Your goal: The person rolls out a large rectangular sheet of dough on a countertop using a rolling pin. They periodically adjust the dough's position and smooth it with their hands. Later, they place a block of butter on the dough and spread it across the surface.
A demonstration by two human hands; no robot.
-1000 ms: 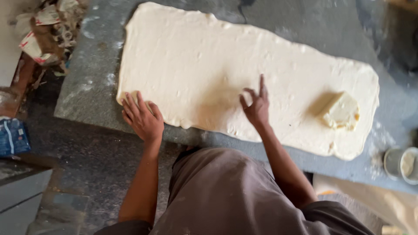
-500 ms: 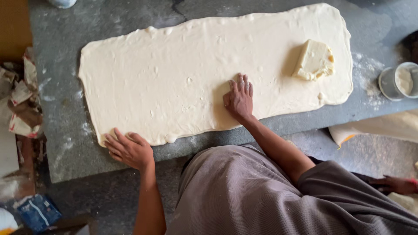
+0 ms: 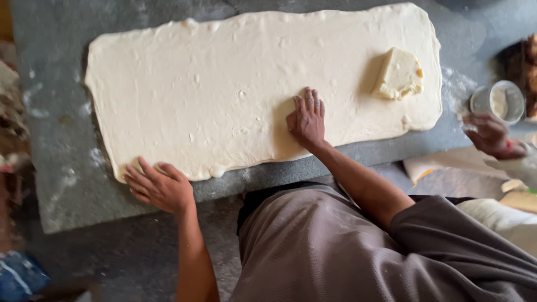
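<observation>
A large rolled-out sheet of pale dough (image 3: 224, 89) lies flat on a grey stone slab (image 3: 61, 168). A pale yellow block of butter (image 3: 398, 74) sits on the dough near its right end. My right hand (image 3: 306, 118) presses flat on the dough near its front edge, fingers together. My left hand (image 3: 158, 188) rests with fingers spread on the slab at the dough's front left corner, fingertips touching the dough's edge. Neither hand holds anything.
Another person's hand (image 3: 491, 134) reaches in at the right, beside a small metal cup (image 3: 498, 102) with white powder in it. Flour smears mark the slab. Crumpled wrappers (image 3: 11, 123) lie at the left edge; a blue packet (image 3: 19, 275) lies at the bottom left.
The view has shifted so the dough fills more of the frame. My right hand has slid further onto the dough. Another person's hand has come in at the right by the cup.
</observation>
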